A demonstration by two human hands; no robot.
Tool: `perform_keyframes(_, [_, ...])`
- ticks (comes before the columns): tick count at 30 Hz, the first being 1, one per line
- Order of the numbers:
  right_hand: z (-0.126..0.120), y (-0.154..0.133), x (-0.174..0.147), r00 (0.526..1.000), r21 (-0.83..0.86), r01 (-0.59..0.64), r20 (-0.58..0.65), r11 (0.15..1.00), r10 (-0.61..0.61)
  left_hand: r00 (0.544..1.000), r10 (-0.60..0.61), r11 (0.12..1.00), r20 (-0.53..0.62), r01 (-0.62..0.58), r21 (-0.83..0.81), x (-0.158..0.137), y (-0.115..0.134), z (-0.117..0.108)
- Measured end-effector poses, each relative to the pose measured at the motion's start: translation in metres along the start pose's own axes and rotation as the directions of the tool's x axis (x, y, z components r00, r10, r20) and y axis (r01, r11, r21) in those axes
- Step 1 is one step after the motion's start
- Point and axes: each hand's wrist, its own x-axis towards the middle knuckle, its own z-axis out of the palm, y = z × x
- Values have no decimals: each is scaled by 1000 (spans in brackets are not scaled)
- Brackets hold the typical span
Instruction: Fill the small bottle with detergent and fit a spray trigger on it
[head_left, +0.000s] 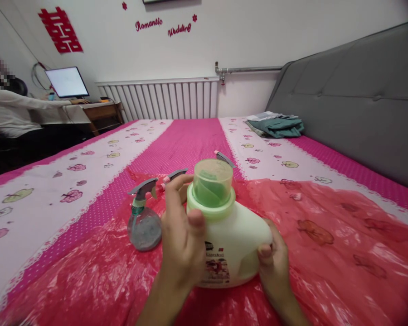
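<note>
A big cream-white detergent bottle [243, 240] with a pale green collar and a see-through greenish cap [213, 181] stands upright in front of me. My left hand [183, 235] is wrapped round its left side, thumb just below the collar and fingers behind the neck. On the bottle's right end, my right hand [275, 262] grips with the thumb in front. Close to my left hand is a clear spray bottle [145, 228] with a grey trigger head. A second grey trigger head [177, 174] pokes out behind my left fingers, and another sprayer head [225, 158] shows behind the cap.
Red plastic sheeting [98, 276] lies wrinkled under the bottles on a pink-and-white bedspread [190, 136]. Folded clothes [275, 125] rest by the grey headboard [353, 99]. At left, a person [10, 111] sits at a desk with a monitor [67, 82]. A radiator [166, 100] lines the wall.
</note>
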Motion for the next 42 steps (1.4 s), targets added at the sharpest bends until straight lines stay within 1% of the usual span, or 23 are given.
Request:
perform_keyframes(2, [0,1,0,1000,-2,7,-4,1000,-7,998,3,1000,67,-3,2,1,-1,-2])
perform_keyframes(4, [1,1,1,1000,-2,5,-4,1000,-5,994,-15,1000,108,14,13,2,-1,-2])
perform_keyframes(10, [1,1,1,1000,12,-2,16,1000,2,995,-62,993,81,53,109,5,7,-2])
perform_keyframes(15, [2,-1,1,999,-22,24,-22,999,-25,994,-33,996,108,25,80,5,7,-2])
perform_keyframes(18, [2,-1,1,1000,-6,6,-14,1000,-6,996,-33,996,78,26,86,4,4,-1])
perform_keyframes(24, [0,4,1,1000,12,-12,11,1000,12,999,-17,995,-37,21,93,-2,-4,1])
perform_keyframes(28, [0,4,2,1000,-10,5,-3,1000,-5,999,-17,999,-41,18,28,-7,-10,4])
perform_keyframes(30, [0,3,1,1000,-16,8,-7,1000,-9,996,40,999,-74,-37,39,-9,-10,6])
perform_keyframes(33, [0,3,0,1000,-1,-4,-2,1000,4,977,173,977,-127,-154,149,-8,-6,8])
perform_keyframes(35, [-1,4,0,1000,7,-9,-5,1000,9,968,218,961,-126,-191,199,-7,-3,8])
perform_keyframes(37, [-1,5,0,1000,3,-14,-7,1000,14,967,225,959,-118,-198,203,-7,-3,9])
perform_keyframes(42, [-2,6,2,999,1,-45,0,999,45,988,150,981,-41,-143,132,-9,-9,8])
